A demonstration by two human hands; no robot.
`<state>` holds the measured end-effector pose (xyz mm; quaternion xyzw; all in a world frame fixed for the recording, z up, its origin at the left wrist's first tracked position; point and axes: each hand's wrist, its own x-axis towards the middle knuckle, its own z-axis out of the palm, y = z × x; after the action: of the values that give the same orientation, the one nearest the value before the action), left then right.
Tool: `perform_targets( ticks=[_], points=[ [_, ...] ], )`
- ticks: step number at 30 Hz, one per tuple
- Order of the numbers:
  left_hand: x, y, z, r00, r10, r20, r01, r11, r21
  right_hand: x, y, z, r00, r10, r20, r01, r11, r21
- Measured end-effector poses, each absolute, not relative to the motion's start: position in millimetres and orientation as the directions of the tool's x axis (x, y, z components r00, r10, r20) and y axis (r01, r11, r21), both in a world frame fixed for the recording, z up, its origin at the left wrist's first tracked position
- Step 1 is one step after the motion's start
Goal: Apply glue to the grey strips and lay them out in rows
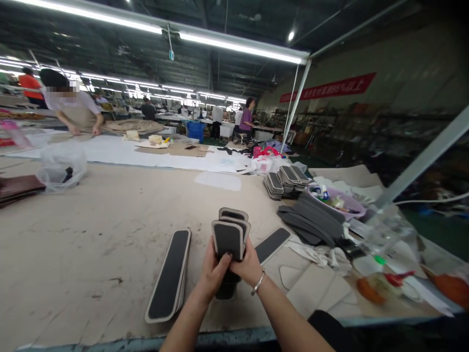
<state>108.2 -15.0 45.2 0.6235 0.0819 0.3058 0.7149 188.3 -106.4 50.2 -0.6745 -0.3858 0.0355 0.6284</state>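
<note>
Both hands are wrapped round a bundle of long dark grey strips (pixel 227 238) with pale borders and rounded corners, held upright above the table. My left hand (pixel 216 269) grips its left side, thumb across the front. On the right side my right hand (pixel 247 266) closes round the same bundle, a silver bracelet at its wrist. The bundle's upper ends are fanned slightly apart. Left of my hands lies a stack of matching strips (pixel 169 276). Another such strip (pixel 274 244) lies flat at the right, partly behind my right hand.
Short stacks of similar pieces (pixel 274 186) stand at the back right, near dark grey cut pieces (pixel 311 220) and a purple basket (pixel 353 208). A plastic bag (pixel 60 166) sits at the left. A metal post (pixel 421 161) rises at right. A co-worker (pixel 75 107) stands across the table.
</note>
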Motion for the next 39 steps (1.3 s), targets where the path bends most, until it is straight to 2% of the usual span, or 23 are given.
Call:
perform_targets(
  ticks=[4,9,15,18,25,30,34,36,39],
  points=[
    [107.5,-19.2,39.0,0.797,0.536,0.277,-0.309,-0.033,0.951,181.5,-112.5,42.8,0.678,0.580,0.452,0.459,0.148,-0.876],
    [107.2,-13.6,34.4,0.816,0.505,0.280,-0.307,-0.031,0.951,179.8,-117.7,45.9,0.677,0.586,0.444,0.432,0.172,-0.885],
    [110.0,-7.9,24.7,0.852,0.430,0.297,-0.293,-0.077,0.953,178.6,-118.2,21.0,0.772,0.485,0.411,0.435,0.068,-0.898],
    [110.8,-11.0,24.9,0.835,0.464,0.297,-0.284,-0.099,0.954,172.4,-113.9,8.6,0.797,0.446,0.406,0.428,0.056,-0.902],
    [102.3,-15.4,1.0,0.739,0.534,0.410,-0.349,-0.216,0.912,160.8,-113.0,14.4,0.712,0.458,0.532,0.500,0.201,-0.842],
    [113.9,-17.4,-14.0,0.724,0.598,0.344,-0.295,-0.182,0.938,167.9,-113.0,1.5,0.712,0.444,0.545,0.527,0.176,-0.831],
    [110.0,-9.5,20.0,0.753,0.556,0.352,-0.293,-0.196,0.936,165.0,-111.7,15.0,0.776,0.458,0.433,0.442,0.096,-0.892],
    [102.3,5.0,42.1,0.791,0.514,0.332,-0.285,-0.171,0.943,162.7,-103.7,32.3,0.811,0.498,0.307,0.321,0.060,-0.945],
    [85.2,33.7,62.7,0.791,0.570,0.223,-0.195,-0.110,0.975,156.5,-78.1,54.1,0.765,0.633,0.117,0.069,0.100,-0.993]
  ],
)
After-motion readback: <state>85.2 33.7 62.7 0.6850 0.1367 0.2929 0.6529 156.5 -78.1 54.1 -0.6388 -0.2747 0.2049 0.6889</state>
